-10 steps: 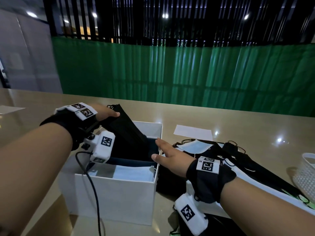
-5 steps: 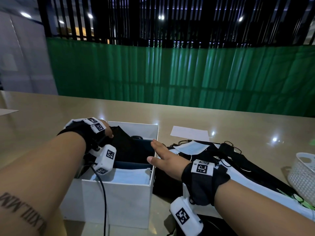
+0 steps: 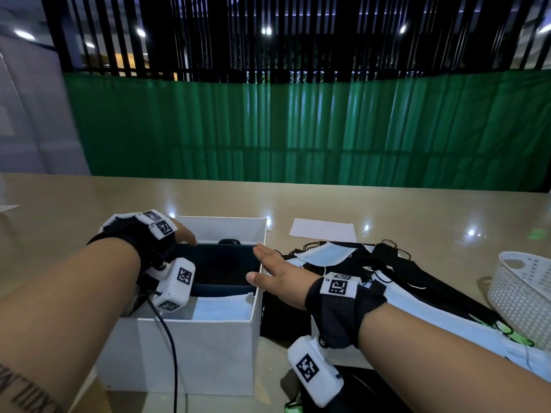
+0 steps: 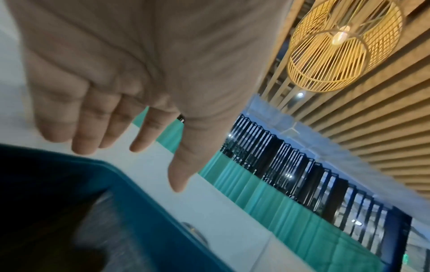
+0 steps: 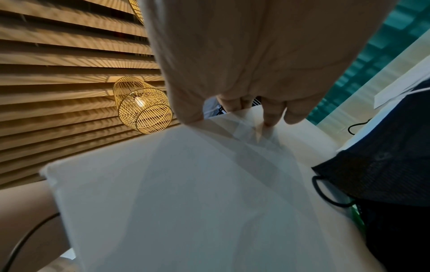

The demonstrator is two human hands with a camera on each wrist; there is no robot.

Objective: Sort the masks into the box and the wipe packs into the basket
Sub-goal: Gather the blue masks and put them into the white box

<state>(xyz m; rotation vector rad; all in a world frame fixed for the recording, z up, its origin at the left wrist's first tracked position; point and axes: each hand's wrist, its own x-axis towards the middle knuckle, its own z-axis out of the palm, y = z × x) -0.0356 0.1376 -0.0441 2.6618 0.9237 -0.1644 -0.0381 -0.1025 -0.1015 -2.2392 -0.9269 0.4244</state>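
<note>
The open white cardboard box (image 3: 190, 347) stands on the glossy beige table (image 3: 387, 210) at about 7 o'clock in the head view. Inside it lie dark masks (image 3: 223, 263) at the far part and a light blue mask (image 3: 220, 308) at the near part.

The left hand (image 3: 182, 234) is over the box's far left corner, at 10 o'clock of the box. In the left wrist view its fingers (image 4: 86, 128) are straight and a little apart, and they hold nothing — the palm faces down to the dark contents.

The right hand (image 3: 277, 272) is at the box's right wall, at 3 o'clock of the box. Its fingers are straight and together, the thumb spread; in the right wrist view the fingertips (image 5: 271, 117) touch the white wall.

Right of the box, a pile of black and pale blue masks (image 3: 372, 263) lies over flat white packs (image 3: 441, 311). At 3 o'clock of the pile, at the frame edge, stands the white perforated plastic basket (image 3: 524, 296). A white paper sheet (image 3: 323, 231) lies beyond the pile.
</note>
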